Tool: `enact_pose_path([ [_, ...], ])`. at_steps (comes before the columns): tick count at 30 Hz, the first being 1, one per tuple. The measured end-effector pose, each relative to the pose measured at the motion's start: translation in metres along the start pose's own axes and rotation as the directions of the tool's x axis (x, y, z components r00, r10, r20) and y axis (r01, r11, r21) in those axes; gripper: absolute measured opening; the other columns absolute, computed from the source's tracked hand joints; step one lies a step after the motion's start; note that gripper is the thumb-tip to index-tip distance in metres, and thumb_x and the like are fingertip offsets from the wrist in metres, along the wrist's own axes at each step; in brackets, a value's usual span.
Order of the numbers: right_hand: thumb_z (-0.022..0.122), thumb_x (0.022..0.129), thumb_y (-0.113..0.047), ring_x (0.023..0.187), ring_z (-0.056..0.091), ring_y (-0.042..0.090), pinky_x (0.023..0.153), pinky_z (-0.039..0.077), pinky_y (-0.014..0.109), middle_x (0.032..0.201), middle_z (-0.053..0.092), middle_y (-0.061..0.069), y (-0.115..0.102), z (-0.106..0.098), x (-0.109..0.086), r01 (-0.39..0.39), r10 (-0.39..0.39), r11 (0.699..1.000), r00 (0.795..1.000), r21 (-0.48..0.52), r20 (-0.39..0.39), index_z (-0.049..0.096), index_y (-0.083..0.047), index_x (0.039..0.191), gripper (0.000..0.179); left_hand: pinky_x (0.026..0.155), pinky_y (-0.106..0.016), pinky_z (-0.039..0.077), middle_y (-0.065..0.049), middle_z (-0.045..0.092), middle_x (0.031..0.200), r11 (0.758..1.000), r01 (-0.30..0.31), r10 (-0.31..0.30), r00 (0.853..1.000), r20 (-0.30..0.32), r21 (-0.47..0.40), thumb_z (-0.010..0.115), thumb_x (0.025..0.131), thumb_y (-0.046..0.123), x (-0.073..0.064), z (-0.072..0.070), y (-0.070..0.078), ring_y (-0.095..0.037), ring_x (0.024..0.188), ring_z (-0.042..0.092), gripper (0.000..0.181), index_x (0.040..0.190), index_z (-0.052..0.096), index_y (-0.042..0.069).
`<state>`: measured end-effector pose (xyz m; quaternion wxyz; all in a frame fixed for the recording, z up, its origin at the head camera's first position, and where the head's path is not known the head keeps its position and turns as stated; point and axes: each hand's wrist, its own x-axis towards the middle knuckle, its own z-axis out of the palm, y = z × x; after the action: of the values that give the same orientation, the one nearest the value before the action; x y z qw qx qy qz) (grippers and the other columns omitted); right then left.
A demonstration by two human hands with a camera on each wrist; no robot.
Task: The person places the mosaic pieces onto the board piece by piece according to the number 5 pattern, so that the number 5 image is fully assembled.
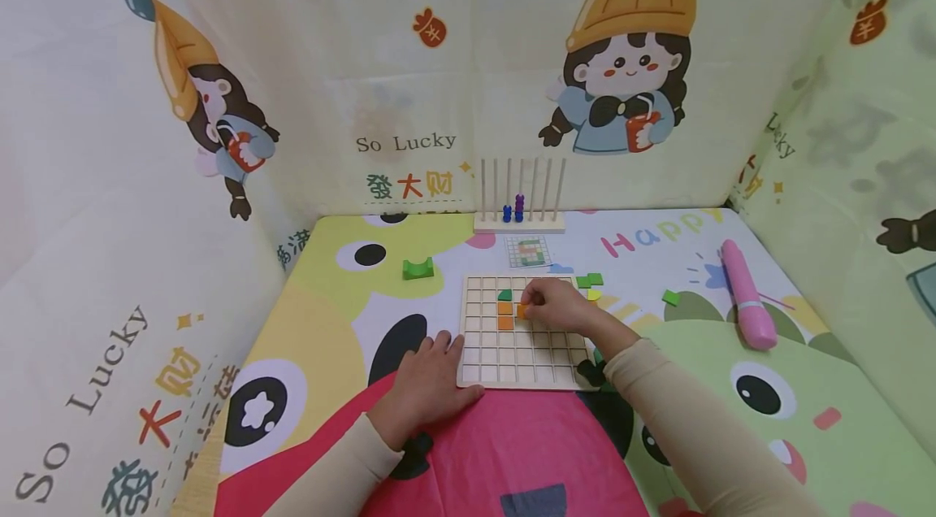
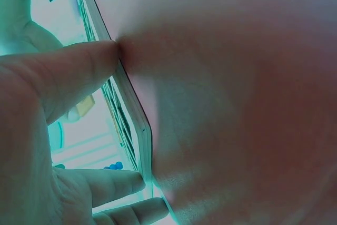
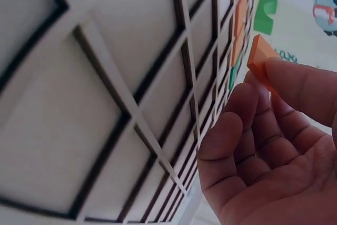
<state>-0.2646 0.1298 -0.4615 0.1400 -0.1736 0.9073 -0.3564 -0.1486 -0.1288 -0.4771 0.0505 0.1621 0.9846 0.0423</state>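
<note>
A wooden grid board (image 1: pixel 490 375) lies on the table in front of the person. In its squares are a green piece with a rounded corner (image 1: pixel 505 294) and, below it, two orange square tiles (image 1: pixel 505 323). Over the board, the right hand (image 1: pixel 561 306) pinches another orange square tile (image 3: pixel 260 56) between thumb and fingertips; the right wrist view shows it tilted and raised off the grid. At the near left corner, the left hand (image 1: pixel 426 379) rests with fingers extended, its fingertips and thumb touching the board's edge.
Behind the board lie a pattern card (image 1: pixel 528 252) and a peg rack (image 1: pixel 519 226) with blue and purple beads. A green notched block (image 1: pixel 418 268) is at left. To the right are green squares (image 1: pixel 595 279), a yellow piece (image 1: pixel 594 295) and a pink stick-shaped object (image 1: pixel 748 293).
</note>
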Motion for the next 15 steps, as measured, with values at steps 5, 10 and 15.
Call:
enact_pose_path([
  [5,0.071,0.093,-0.009,0.087,0.057,0.018,0.081,0.049,0.035,0.092,0.067,0.001,-0.0021,0.0035,0.0017,0.003,-0.003,0.999,1.000,-0.044,-0.001,0.067,-0.012,0.098,0.007,0.088,-0.050,0.056,-0.012,0.055,0.140,1.000,-0.001,0.001,1.000,-0.004,-0.002,0.076,0.080,0.066,-0.0001,-0.0002,0.0004,-0.029,0.119,0.056,0.095,0.151,0.051,0.009],
  [10,0.071,0.093,-0.008,0.084,0.057,0.017,0.079,0.048,0.035,0.090,0.067,0.000,-0.0035,0.0066,0.0015,0.005,-0.004,0.998,1.000,-0.061,0.018,0.067,-0.012,0.098,0.008,0.088,-0.050,0.056,-0.012,0.055,0.140,1.000,0.002,-0.002,1.000,-0.002,-0.004,0.076,0.080,0.066,-0.0004,-0.0011,0.0010,-0.029,0.120,0.056,0.094,0.151,0.051,0.009],
  [15,0.071,0.093,-0.009,0.084,0.057,0.016,0.078,0.048,0.034,0.091,0.066,-0.001,-0.0053,0.0090,-0.0001,-0.007,0.010,0.997,1.000,-0.080,0.030,0.067,-0.013,0.098,0.008,0.087,-0.049,0.056,-0.012,0.056,0.140,1.000,0.001,-0.001,1.000,-0.005,0.005,0.075,0.080,0.067,0.0000,-0.0009,0.0012,-0.029,0.118,0.056,0.094,0.151,0.052,0.009],
])
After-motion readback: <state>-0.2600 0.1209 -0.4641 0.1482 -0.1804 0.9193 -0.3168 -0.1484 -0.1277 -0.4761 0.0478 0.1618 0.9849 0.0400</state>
